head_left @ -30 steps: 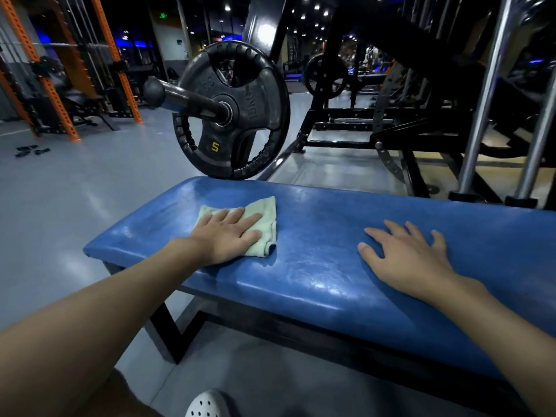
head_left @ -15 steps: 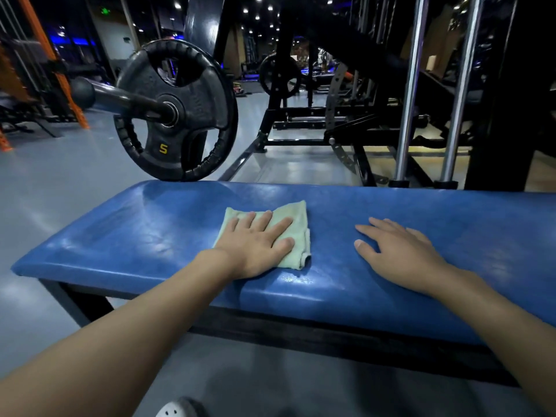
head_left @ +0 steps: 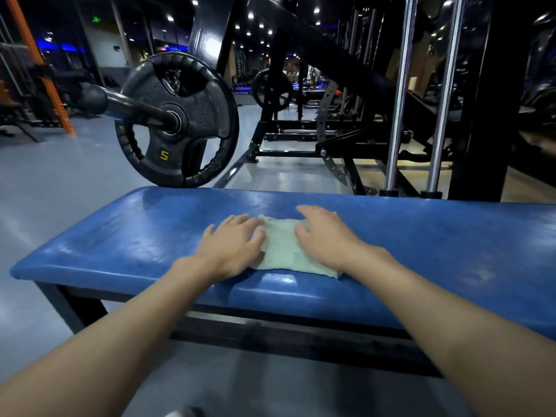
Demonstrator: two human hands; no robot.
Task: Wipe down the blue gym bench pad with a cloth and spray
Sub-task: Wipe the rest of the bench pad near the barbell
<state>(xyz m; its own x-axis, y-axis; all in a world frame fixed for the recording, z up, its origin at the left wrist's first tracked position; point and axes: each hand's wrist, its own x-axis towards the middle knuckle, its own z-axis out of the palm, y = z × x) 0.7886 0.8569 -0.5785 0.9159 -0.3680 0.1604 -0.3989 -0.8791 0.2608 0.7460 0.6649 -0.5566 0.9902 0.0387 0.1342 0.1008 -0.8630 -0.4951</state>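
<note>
Both hands flat on cloth mid-pad: left hand and right hand, fingers spread, gripping nothing. Probably pressing for wipe pressure. No spray visible.

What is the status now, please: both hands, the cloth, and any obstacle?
Left hand and right hand flat and open, both on the green cloth. Cloth mid-pad on the blue bench pad. Weight plate beyond the far edge, not blocking.
</note>
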